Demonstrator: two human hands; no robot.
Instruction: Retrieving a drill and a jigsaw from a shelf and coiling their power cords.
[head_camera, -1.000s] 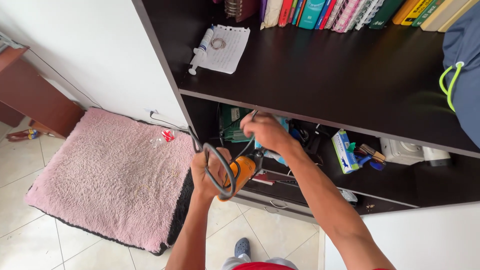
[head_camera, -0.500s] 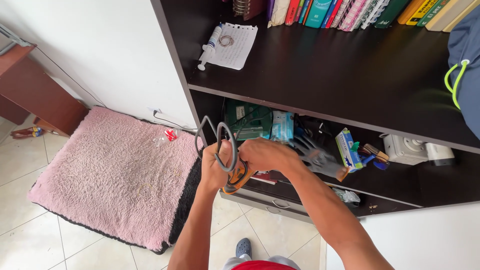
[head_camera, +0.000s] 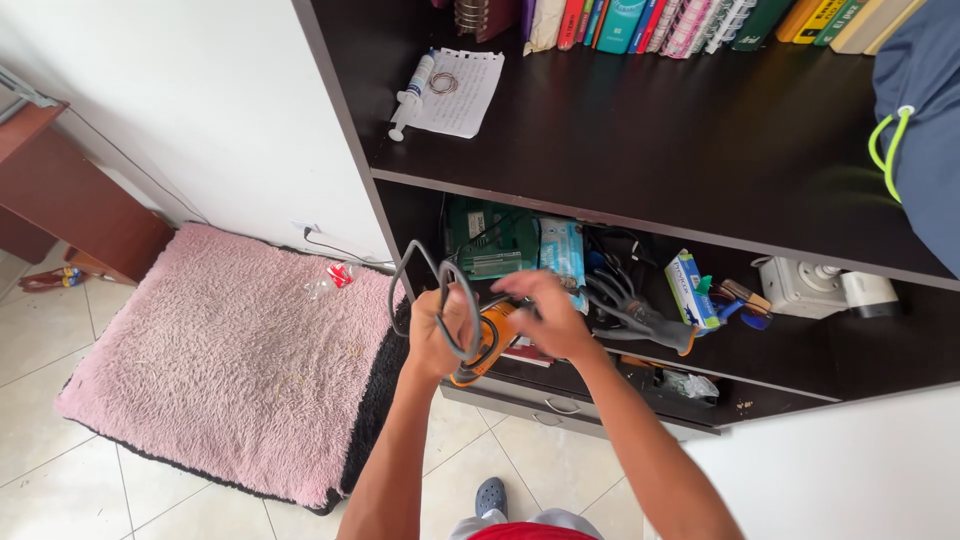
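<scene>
1. Bookshelf (head_camera: 640, 150): dark wood; its upper shelf carries a row of books (head_camera: 640, 20), and a sheet of paper (head_camera: 462, 92) with a syringe (head_camera: 410, 97) lying beside it.
2. Rug (head_camera: 220, 360): pink and shaggy, on the tiled floor to your left, against the white wall.
3. Lower shelf (head_camera: 800, 345): cluttered with a green box (head_camera: 490, 235), grey gloves (head_camera: 640, 315), a small blue-and-white box (head_camera: 692, 290) and a white camera-like device (head_camera: 815, 288).
4. Your left hand (head_camera: 437, 335): grip closed around the orange tool (head_camera: 485, 340), held in front of the lower shelf, above the floor.
5. Your right hand (head_camera: 545, 315): fingers closed on the tool's top end, touching the left hand's load.
6. Grey cord (head_camera: 430, 290): looped in coils over your left hand, rising above the tool.
</scene>
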